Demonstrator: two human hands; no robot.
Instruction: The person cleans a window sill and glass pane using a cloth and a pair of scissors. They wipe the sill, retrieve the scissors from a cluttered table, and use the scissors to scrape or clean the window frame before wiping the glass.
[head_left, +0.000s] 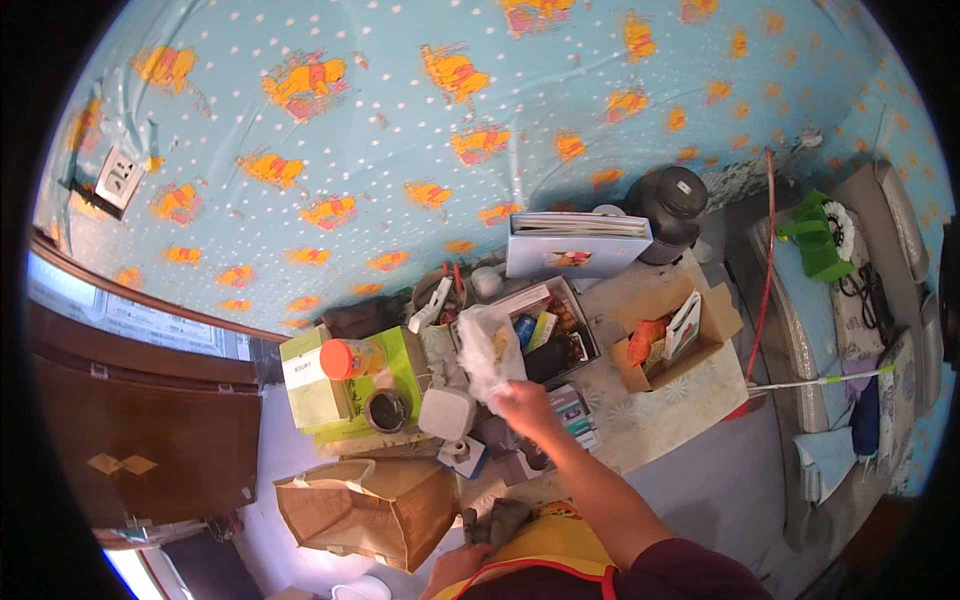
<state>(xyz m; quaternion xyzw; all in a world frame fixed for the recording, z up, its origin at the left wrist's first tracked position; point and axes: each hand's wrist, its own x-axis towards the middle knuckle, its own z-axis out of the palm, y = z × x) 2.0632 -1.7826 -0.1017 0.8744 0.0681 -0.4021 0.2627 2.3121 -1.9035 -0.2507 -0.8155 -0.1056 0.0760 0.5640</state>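
Note:
My right hand (525, 409) is closed on the lower end of a whitish translucent plastic bag (491, 352) with something yellowish inside. The bag hangs over the left side of an open box (592, 352) that holds small packets and a dark pouch. Low in the picture, my left hand (459, 564) is by the yellow apron (551, 534), touching or holding a dark grey cloth (504, 521); its fingers are partly hidden. Below the right hand lies a printed product box (574, 424), and left of it a grey-white lidded container (448, 413).
A tan shopping bag (367, 510) stands open at the table's near left. An orange-lidded jar (341, 360) and a dark cup (387, 411) are on a green box. Rightward are an open cardboard box (637, 375), a binder (577, 251), a black jar (671, 214) and a sofa (806, 315).

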